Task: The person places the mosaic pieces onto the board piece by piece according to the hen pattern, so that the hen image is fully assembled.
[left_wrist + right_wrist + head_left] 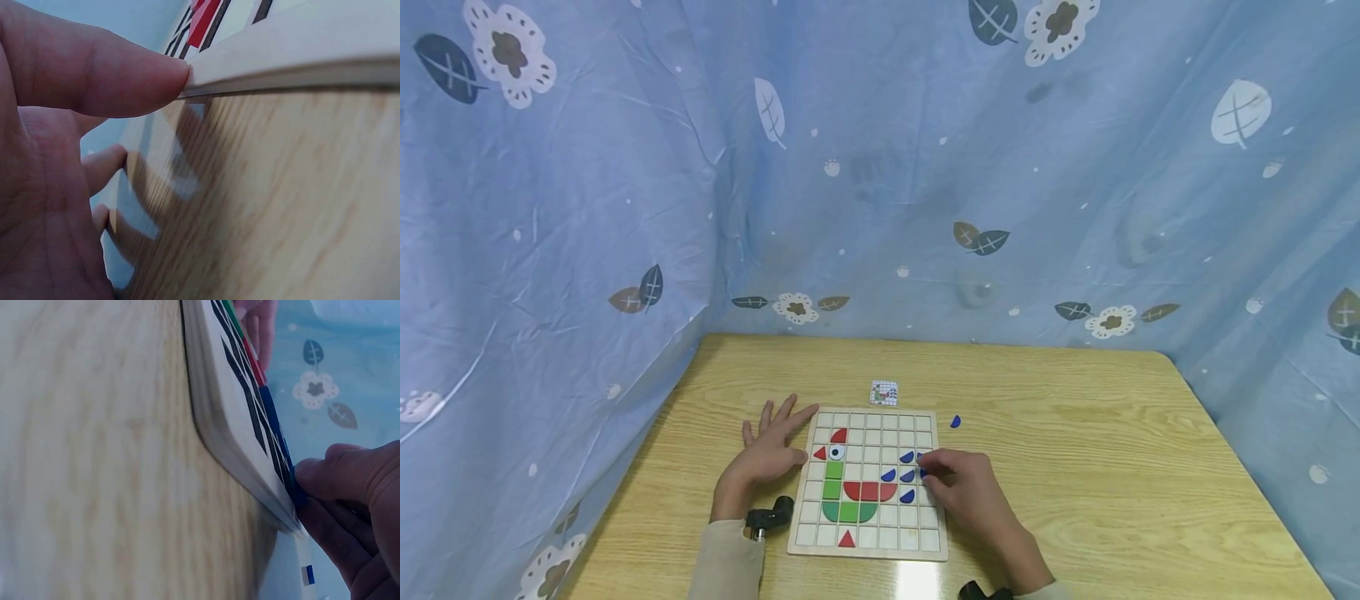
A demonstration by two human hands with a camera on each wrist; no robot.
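A wooden grid board (891, 433) lies on the table, bearing coloured flat pieces in a bird-like shape. Beside its left edge is my left hand (767, 458), fingers spread; the thumb (144, 81) touches the board's side in the left wrist view. At the right edge my right hand (970, 492) pinches a blue piece (300, 495) between thumb and fingertip, low over the right-hand squares. Several blue half-round pieces (907, 497) lie in the squares nearby. The fingers partly hide the rightmost blue pieces, so their exact placing is unclear.
One loose blue half-round piece (956, 422) lies on the table right of the board. A small picture card (883, 392) with a similar bird pattern sits behind the board. A blue patterned curtain (880, 167) hangs round the wooden table (1112, 467).
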